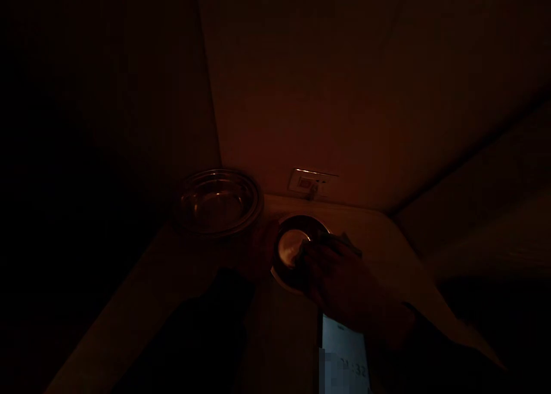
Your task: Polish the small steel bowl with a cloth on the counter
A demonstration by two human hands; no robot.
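Note:
The light is very dim. A round metal bowl (294, 246) is on the table in front of me, its flat bottom catching the light. My left hand (262, 248), mostly lost in shadow, grips the bowl's left rim. Over the bowl's right side reaches my right hand (333, 270), its fingers closed on a dark cloth (350, 244) and pressed down inside the bowl. An edge of the cloth sticks out beyond the knuckles; the rest is hidden under the fingers.
Stacked wide metal bowls (217, 207) stand at the table's back left corner. A lit phone (344, 348) showing a timer lies below my right wrist. Behind the table (387, 233) rises a wall (310, 96) with a socket plate (310, 182) low on it.

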